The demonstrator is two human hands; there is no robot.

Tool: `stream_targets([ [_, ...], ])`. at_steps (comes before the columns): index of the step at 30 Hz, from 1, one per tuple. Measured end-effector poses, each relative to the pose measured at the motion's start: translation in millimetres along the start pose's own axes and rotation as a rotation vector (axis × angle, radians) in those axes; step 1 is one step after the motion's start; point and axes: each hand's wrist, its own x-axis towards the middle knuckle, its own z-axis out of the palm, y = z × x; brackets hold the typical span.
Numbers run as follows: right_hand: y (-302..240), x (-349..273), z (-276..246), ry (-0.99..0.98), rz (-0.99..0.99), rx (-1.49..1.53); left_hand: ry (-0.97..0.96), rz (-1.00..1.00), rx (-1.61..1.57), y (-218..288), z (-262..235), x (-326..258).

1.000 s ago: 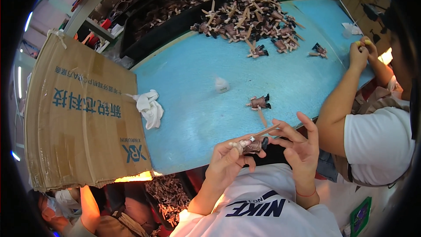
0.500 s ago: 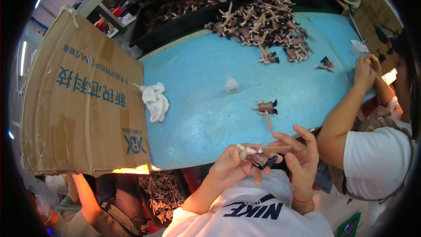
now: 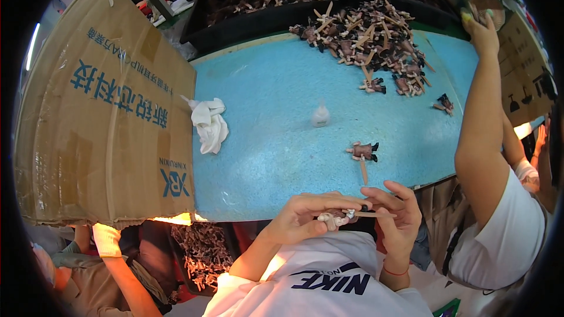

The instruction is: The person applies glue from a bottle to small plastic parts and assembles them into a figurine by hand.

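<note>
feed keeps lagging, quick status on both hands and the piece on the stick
Left hand and right hand both pinch one small figure on a stick at the table edge. Another stick figure lies just beyond. Nothing between.

A blue table (image 3: pixel 276 147) carries a white rag (image 3: pixel 209 124), a figurine heap (image 3: pixel 367 35) (far side) and a cardboard box (image 3: pixel 100 111).

— What is the person wearing?
— A white shirt (image 3: pixel 329 282) with short sleeves and dark letters on the front.
— Anything on the arms?
— Just a thin red string (image 3: pixel 395 271) around the right wrist. Both arms are bare.
</note>
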Motion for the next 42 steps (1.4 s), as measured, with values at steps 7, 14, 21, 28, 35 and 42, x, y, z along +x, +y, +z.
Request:
stream_targets([
  [7, 3.1, 6.2, 5.9, -0.013, 0.016, -0.048, 0.088, -0.109, -0.101, 1.0, -7.6, -7.6],
  [14, 3.9, 9.9, 8.3, -0.029, 0.034, -0.068, -0.006, 0.159, 0.141, 0.8, -11.4, -3.2],
  [21, 5.4, 18.6, 13.9, -0.016, 0.043, -0.061, -0.045, 0.208, 0.253, 5.0, -25.1, 1.4],
  [28, 6.2, 27.8, 18.7, -0.050, 0.046, -0.074, -0.017, 0.244, 0.199, 3.3, -33.9, 3.1],
  [35, 6.4, 31.9, 20.1, -0.071, 0.049, -0.052, 0.257, -0.034, -0.417, -3.1, -28.0, 0.9],
  [42, 11.7, 33.5, 20.6, -0.094, 0.065, -0.081, 0.300, -0.187, -0.855, -5.4, -28.4, -1.7],
])
